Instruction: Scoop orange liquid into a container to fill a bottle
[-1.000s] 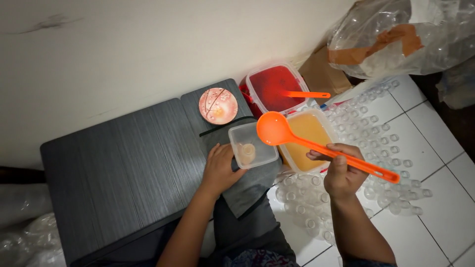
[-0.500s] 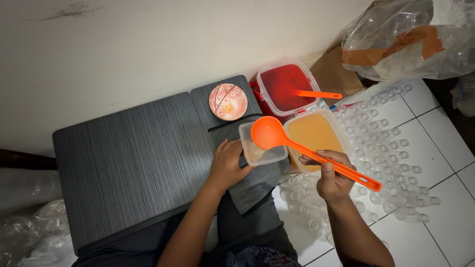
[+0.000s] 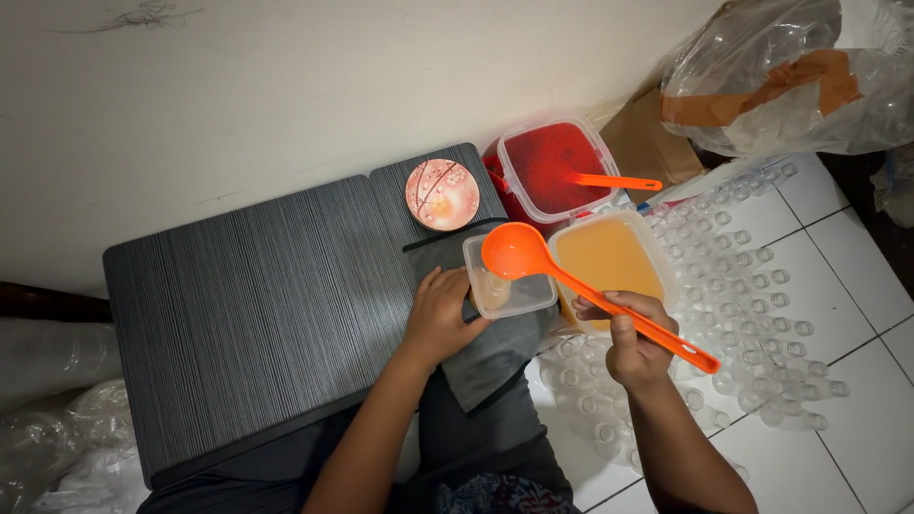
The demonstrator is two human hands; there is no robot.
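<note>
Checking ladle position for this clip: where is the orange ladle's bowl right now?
In the head view, the orange ladle, held by the right hand, has its bowl over the small clear container, just left of the tub of orange liquid.

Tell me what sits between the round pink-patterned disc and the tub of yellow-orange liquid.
In the head view, the small clear container with the orange ladle's bowl over it.

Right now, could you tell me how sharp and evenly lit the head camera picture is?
Head view: sharp in the middle, on the orange ladle and both hands; light is soft and even on the wall, dimmer at the lower left corner; mild glare on the clear plastic bag at top right.
</note>
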